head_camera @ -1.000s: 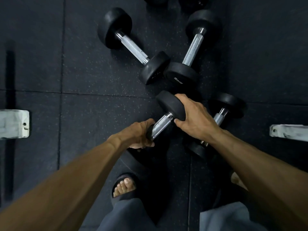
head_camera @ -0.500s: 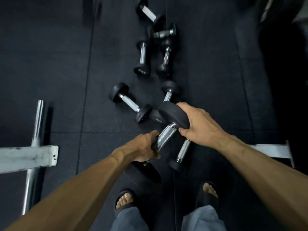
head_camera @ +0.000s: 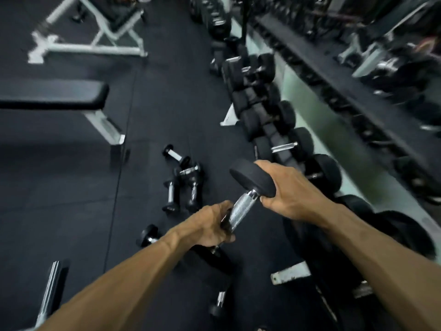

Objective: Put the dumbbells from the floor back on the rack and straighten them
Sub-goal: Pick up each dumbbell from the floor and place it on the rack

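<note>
Dumbbells fill the rack (head_camera: 281,130) along the right side, a row of black heads running away from the camera toward the top of the view. A flat bench (head_camera: 55,97) with a black pad stands on the left of the black rubber floor (head_camera: 71,187), with a white-framed incline bench (head_camera: 95,27) beyond it, blurred. Between bench and rack, a cluster of small dumbbells (head_camera: 181,182) lies on the floor, their chrome handles pointing different ways. The held dumbbell (head_camera: 243,204) is lifted clear of the floor, just beside the rack's near end. Its long axis is tilted, upper head pointing up and to the right, lower end down toward the person. The right hand (head_camera: 288,189) grips the upper black head, fingers curled round its edge. The left hand (head_camera: 210,225) wraps the lower part of the knurled handle.
</note>
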### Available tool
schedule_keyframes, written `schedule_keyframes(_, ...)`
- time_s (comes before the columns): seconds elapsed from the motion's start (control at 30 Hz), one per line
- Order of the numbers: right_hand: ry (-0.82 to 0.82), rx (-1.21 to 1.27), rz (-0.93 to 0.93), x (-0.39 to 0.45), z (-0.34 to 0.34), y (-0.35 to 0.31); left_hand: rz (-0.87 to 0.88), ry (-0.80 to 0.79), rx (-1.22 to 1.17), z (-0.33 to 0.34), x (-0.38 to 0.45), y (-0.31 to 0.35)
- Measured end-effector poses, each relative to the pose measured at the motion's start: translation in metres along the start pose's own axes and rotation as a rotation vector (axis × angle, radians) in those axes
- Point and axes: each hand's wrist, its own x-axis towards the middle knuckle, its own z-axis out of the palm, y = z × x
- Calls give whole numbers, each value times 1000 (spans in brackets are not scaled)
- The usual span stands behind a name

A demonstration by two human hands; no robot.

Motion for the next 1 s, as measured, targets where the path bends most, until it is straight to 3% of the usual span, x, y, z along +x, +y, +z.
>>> schedule_keyframes(0.17, 82, 12, 51, -37, -94, 23, 200, -17, 52, -8, 12, 92)
schedule_keyframes(0.4, 86, 10, 101, -80, -192, 109, 219, -45, 219, 23, 56, 230)
schedule_keyframes(0.8, 138, 83, 336, -134, -281, 333, 279, -204, 371, 121, 205, 417)
schedule_keyframes(1.0, 127, 86, 357, -127, -308, 427, 272, -235, 411, 160, 286, 471)
